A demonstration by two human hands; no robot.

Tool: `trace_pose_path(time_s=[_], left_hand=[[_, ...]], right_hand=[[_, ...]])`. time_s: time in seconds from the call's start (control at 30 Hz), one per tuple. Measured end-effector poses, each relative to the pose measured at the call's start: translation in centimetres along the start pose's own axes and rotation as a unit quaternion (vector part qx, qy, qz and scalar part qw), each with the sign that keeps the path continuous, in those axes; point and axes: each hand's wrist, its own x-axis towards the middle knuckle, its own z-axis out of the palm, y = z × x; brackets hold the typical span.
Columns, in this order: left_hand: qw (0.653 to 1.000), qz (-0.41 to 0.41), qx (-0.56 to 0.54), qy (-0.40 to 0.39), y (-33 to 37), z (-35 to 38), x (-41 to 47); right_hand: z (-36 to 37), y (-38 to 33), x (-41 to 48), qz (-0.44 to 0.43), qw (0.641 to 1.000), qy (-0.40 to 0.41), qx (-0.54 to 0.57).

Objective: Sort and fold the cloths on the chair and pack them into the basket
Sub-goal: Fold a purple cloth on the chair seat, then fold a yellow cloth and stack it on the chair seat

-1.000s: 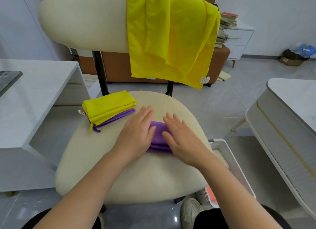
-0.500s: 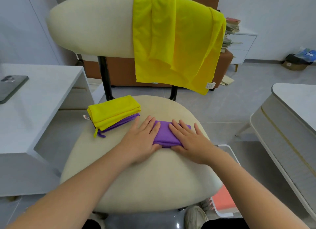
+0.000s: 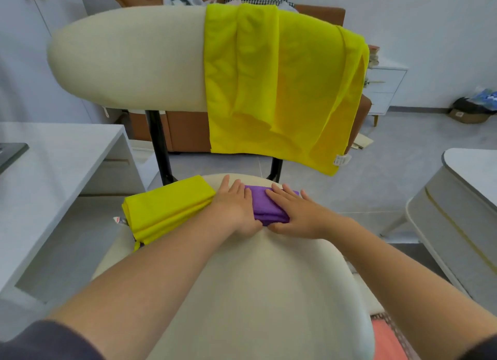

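A folded purple cloth [image 3: 265,207] lies at the back of the cream chair seat [image 3: 258,292]. My left hand [image 3: 234,206] lies flat on its left end with straight fingers. My right hand [image 3: 297,214] presses flat on its right side, thumb at the near edge. Left of them sits a folded yellow cloth [image 3: 166,207] stacked on another folded piece whose purple edge barely shows. An unfolded yellow cloth [image 3: 279,90] hangs over the right half of the chair backrest [image 3: 129,55].
A white desk [image 3: 48,176] stands to the left with a dark device at its edge. A white table [image 3: 468,193] is on the right. The basket [image 3: 387,338], with something pink inside, peeks out at the lower right beside the seat. A brown sofa stands behind.
Both hands have slid the folded purple cloth away from me toward the back of the seat, beside the yellow stack. The camera has moved forward and tilted up.
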Motion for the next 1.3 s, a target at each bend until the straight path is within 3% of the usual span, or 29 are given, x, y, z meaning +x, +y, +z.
trace_pose_path(time_s=[0.07, 0.13, 0.2, 0.23, 0.33, 0.4, 0.47, 0.53, 0.6, 0.8, 0.87, 1.0, 1.13, 1.3], left_hand=[[0.985, 0.001, -0.172, -0.005, -1.5, -2.1, -0.2], [0.932, -0.042, -0.347, 0.098, -3.1, -4.7, 0.3], [0.830, -0.119, -0.509, 0.194, -4.2, -7.5, 1.0], [0.758, -0.140, -0.607, 0.191, -4.3, -8.8, 1.3], [0.545, -0.103, -0.828, 0.079, -3.7, -11.5, 2.7], [0.449, -0.095, -0.885, 0.074, -3.4, -12.1, 4.1], [0.398, -0.110, -0.905, 0.104, -3.7, -12.3, 5.2], [0.391, -0.113, -0.903, 0.137, -4.2, -12.7, 5.6], [0.396, -0.099, -0.899, 0.161, -4.8, -13.4, 5.3], [0.444, -0.036, -0.847, 0.289, -6.8, -18.2, 1.8], [0.464, -0.017, -0.827, 0.316, -7.4, -20.7, 0.0], [0.471, 0.055, -0.788, 0.393, -9.0, -27.6, -4.7], [0.471, 0.126, -0.733, 0.475, -10.9, -34.2, -10.9], [0.535, 0.150, -0.632, 0.540, -12.1, -38.9, -17.2]], right_hand=[[-1.8, -0.8, -0.3, 0.013, 0.993, 0.057, 0.098], [-4.4, -1.4, -0.4, 0.060, 0.967, 0.167, 0.182], [-6.8, -1.8, -0.1, 0.132, 0.917, 0.255, 0.275], [-7.7, -2.0, 0.2, 0.166, 0.884, 0.275, 0.339], [-9.3, -2.7, 1.0, 0.236, 0.731, 0.214, 0.604], [-9.6, -3.3, 1.0, 0.265, 0.627, 0.164, 0.714], [-9.7, -3.2, 1.2, 0.289, 0.558, 0.174, 0.758], [-10.0, -2.8, 1.2, 0.282, 0.512, 0.208, 0.784], [-10.5, -2.9, 1.1, 0.261, 0.491, 0.233, 0.798], [-16.3, -5.1, -0.6, 0.196, 0.561, 0.287, 0.752], [-20.1, -5.9, -1.5, 0.159, 0.571, 0.322, 0.738], [-28.9, -7.3, -4.4, 0.050, 0.613, 0.428, 0.662], [-36.3, -9.6, -8.6, -0.075, 0.623, 0.490, 0.605], [-41.9, -12.9, -13.8, -0.157, 0.617, 0.530, 0.560]])
